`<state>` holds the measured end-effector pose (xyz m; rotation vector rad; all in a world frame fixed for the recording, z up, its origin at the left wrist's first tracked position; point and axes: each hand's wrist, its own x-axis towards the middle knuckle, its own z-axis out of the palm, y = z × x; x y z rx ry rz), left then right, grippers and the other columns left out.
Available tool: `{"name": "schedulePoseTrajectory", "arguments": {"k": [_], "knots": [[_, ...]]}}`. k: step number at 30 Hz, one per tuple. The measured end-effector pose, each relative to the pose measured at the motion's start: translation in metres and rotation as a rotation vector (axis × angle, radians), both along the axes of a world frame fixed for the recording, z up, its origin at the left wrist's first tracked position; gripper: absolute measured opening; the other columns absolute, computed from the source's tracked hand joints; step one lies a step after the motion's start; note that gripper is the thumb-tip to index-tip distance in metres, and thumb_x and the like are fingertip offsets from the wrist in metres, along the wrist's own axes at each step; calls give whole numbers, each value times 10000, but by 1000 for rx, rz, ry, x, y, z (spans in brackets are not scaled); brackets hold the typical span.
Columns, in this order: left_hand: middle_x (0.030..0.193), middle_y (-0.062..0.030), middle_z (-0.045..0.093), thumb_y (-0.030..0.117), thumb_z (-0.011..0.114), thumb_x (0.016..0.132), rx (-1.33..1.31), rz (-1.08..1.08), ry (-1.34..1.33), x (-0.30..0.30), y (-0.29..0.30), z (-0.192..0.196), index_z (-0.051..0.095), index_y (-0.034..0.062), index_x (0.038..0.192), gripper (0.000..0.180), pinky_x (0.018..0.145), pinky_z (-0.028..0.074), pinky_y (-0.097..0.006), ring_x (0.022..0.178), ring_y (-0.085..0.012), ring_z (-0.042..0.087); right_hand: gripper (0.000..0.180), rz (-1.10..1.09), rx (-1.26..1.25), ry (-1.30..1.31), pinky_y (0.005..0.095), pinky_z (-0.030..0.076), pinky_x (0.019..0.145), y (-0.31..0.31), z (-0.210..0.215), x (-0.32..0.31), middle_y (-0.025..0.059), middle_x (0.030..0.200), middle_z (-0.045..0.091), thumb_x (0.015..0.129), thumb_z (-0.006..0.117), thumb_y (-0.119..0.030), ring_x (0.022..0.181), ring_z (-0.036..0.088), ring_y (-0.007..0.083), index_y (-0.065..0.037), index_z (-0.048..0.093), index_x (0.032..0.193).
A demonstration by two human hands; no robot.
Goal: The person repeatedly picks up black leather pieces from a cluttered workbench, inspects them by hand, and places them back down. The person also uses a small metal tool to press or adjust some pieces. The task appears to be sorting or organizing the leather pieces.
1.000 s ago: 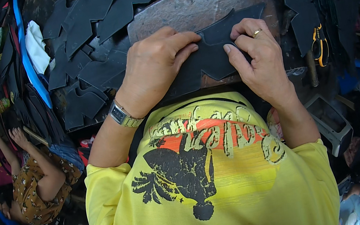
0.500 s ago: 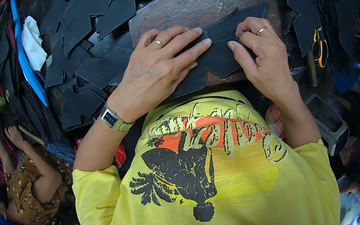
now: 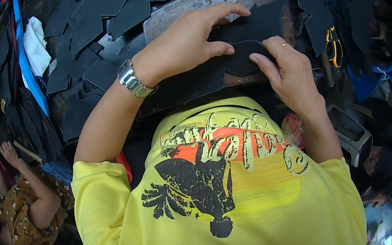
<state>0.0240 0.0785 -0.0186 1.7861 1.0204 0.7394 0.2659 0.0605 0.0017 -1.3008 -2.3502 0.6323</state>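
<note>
A black cut sheet piece with a curved far edge lies over a larger black piece on a worn brown board. My left hand reaches over from the left, thumb and forefinger spread wide apart. Its thumb tip touches the curved edge of the near piece, while the fingertips rest by the far edge of the larger one. At the right end of the near piece, my right hand has its thumb on top and bent fingers at the edge, gripping it. The other fingers of this hand are partly hidden.
Many black cut pieces overlap around the board. A yellow-and-black cutter stands at the right edge. A white cloth and a blue strip lie on the left. Another person's arm shows at far left.
My left hand has lifted its flat fingers and swung its wrist up, now spanning the pieces with thumb and forefinger apart. My right hand has shifted slightly down.
</note>
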Motion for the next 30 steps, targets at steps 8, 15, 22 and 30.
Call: {"name": "schedulePoseTrajectory", "arguments": {"k": [8,15,22,30], "knots": [[1233,-180,731,42,686,924,13,-145,-68,0,-4,9,643,147,1416,505,936,535,-367,1071,-338,709,147,-276,-466,545,260,443,570,-15,-3,-1,23,756,691,899,812,-112,613,573,83,3,744,962],[1138,-165,757,63,700,930,24,53,-161,10,-25,15,680,124,1364,439,865,542,-360,971,-312,723,135,-334,-630,800,169,378,528,-14,-5,-1,-31,770,688,891,837,-113,601,530,2,-18,760,948],[1168,-161,761,67,732,910,27,73,-58,5,-25,29,723,102,1299,391,889,554,-325,1016,-227,745,140,-330,-600,819,172,380,514,-17,-1,-9,-23,768,687,885,839,-96,587,532,9,-11,749,951],[1343,-85,714,1,691,933,-19,101,-212,3,-37,31,669,67,1388,460,1058,498,-308,1214,-174,676,117,-412,-724,977,197,428,514,-33,4,-15,26,710,660,925,788,-63,558,576,67,-42,673,918]]}}
